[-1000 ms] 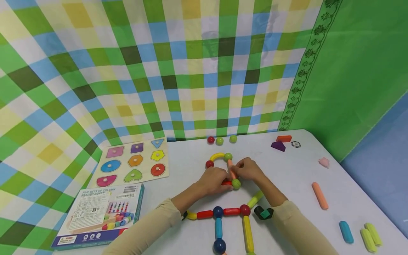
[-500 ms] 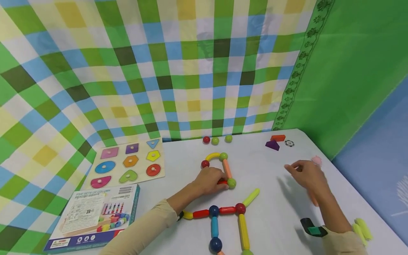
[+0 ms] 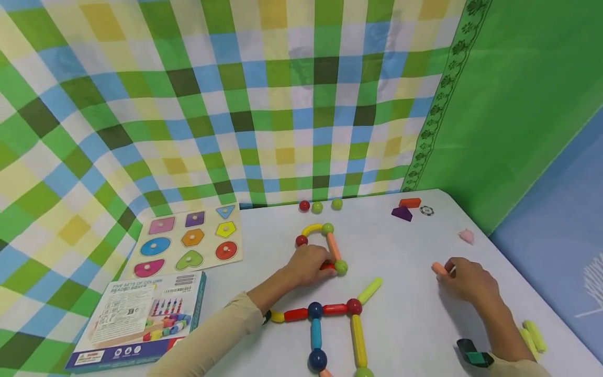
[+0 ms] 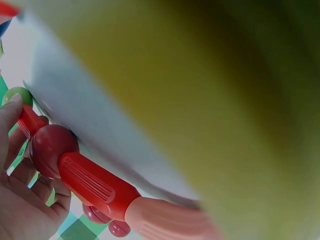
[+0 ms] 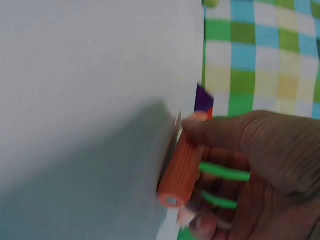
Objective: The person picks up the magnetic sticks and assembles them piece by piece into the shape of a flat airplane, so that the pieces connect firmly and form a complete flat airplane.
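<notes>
My right hand (image 3: 471,281) grips a peach magnetic building stick (image 5: 180,170) between thumb and fingers, its grey round end showing in the right wrist view. At the table's middle, my left hand (image 3: 308,266) pinches a short red stick (image 4: 31,121) beside a green ball (image 3: 341,267). A peach stick (image 3: 333,246) runs from that ball to another green ball (image 3: 327,228). From there a curved yellow stick (image 3: 311,229) leads to a red ball (image 3: 301,240). The left hand hides part of this loop in the head view. A red ball (image 4: 54,150) sits beside the left fingers.
A figure of sticks, including a yellow stick (image 3: 359,340), and balls, including a blue ball (image 3: 317,359), lies nearer me. A shape puzzle board (image 3: 169,262) and a box (image 3: 136,319) lie left. Loose balls (image 3: 317,207), a purple block (image 3: 402,213) and yellow-green sticks (image 3: 534,335) lie around.
My right hand has left the loop's peach stick, moved right, and picked up the loose peach stick from the table's right side. My left hand stays at the red stick.
</notes>
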A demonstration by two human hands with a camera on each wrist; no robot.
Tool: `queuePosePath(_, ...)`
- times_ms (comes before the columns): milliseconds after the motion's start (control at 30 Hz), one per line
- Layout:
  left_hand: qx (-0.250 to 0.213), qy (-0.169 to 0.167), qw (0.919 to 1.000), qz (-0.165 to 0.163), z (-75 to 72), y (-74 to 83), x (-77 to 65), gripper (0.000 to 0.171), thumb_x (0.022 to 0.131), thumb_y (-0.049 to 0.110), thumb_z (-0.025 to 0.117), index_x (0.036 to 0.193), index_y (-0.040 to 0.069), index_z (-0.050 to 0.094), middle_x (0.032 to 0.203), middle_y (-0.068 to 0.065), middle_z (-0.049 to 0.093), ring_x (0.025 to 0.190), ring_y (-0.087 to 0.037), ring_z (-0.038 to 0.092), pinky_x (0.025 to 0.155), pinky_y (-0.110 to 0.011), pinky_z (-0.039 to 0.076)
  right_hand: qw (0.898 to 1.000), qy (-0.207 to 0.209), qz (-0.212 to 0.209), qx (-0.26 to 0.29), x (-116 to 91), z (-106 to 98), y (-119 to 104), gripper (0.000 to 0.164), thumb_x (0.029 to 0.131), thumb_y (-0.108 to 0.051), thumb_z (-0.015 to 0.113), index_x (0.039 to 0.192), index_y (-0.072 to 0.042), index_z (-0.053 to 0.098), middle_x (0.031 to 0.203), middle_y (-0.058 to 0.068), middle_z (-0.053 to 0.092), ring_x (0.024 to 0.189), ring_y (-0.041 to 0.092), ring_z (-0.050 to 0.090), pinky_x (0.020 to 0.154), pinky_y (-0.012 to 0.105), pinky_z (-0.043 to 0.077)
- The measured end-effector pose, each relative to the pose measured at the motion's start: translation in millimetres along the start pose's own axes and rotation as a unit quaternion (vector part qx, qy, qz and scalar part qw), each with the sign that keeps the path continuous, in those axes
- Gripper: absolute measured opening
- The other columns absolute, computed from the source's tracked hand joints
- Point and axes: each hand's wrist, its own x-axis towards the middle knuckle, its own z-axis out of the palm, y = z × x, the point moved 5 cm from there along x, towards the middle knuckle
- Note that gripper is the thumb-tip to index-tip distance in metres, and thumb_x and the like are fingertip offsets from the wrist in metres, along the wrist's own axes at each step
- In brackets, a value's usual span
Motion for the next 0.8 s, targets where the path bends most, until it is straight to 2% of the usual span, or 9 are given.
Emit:
queuePosePath(67,-0.002,-0.002,1.0000,-0.002,1.4,-0.7,0.7,0.032,0.083,0.041,0.071,0.110,0.023,0.069,0.079,0.015,0.059,0.073,-0.004,0.049,0.067,-0.019,0.040,0.998,0.026,-0.052,0.002,6.4,5.4,-18.7,0.026,0.088,-0.022,0.065,0.102,-0.001,0.063,0.080,0.008,0.060,0.067,0.021,0.050,0.054,0.035,0.040)
queuePosePath(167,-0.007,-0.002,1.0000,-0.001,3.2,-1.0,1.9,0.033,0.084,0.041,0.071,0.111,0.023,0.069,0.082,0.015,0.061,0.075,-0.004,0.049,0.068,-0.019,0.040,0.989,0.062,-0.134,0.009,15.0,13.7,-50.0,0.020,0.086,-0.018,0.069,0.101,-0.006,0.067,0.081,0.002,0.061,0.073,0.020,0.052,0.062,0.038,0.045)
queuePosePath(300,-0.013,0.003,0.9999,-0.006,2.6,-3.1,3.1,0.033,0.084,0.040,0.070,0.112,0.023,0.069,0.087,0.015,0.064,0.077,-0.003,0.051,0.071,-0.018,0.041,0.977,0.070,-0.202,0.015,27.1,24.5,-89.3,0.020,0.082,-0.014,0.074,0.102,-0.012,0.070,0.090,0.001,0.064,0.086,0.023,0.055,0.076,0.046,0.048)
queuePosePath(533,-0.016,0.004,0.9998,-0.013,-1.3,-5.6,4.2,0.032,0.085,0.039,0.070,0.112,0.023,0.069,0.089,0.014,0.064,0.077,-0.003,0.051,0.072,-0.019,0.041,0.971,0.027,-0.238,0.013,44.7,47.8,-138.3,0.022,0.082,-0.015,0.074,0.104,-0.017,0.072,0.094,-0.004,0.065,0.094,0.021,0.055,0.083,0.043,0.049)
queuePosePath(800,-0.013,0.004,0.9996,-0.024,-4.1,-7.6,5.0,0.033,0.084,0.039,0.071,0.112,0.022,0.069,0.088,0.012,0.065,0.077,-0.004,0.051,0.071,-0.019,0.041,0.968,-0.002,-0.251,0.006,46.3,57.2,-161.3,0.023,0.080,-0.018,0.077,0.103,-0.016,0.073,0.090,-0.005,0.062,0.089,0.017,0.053,0.081,0.039,0.050)
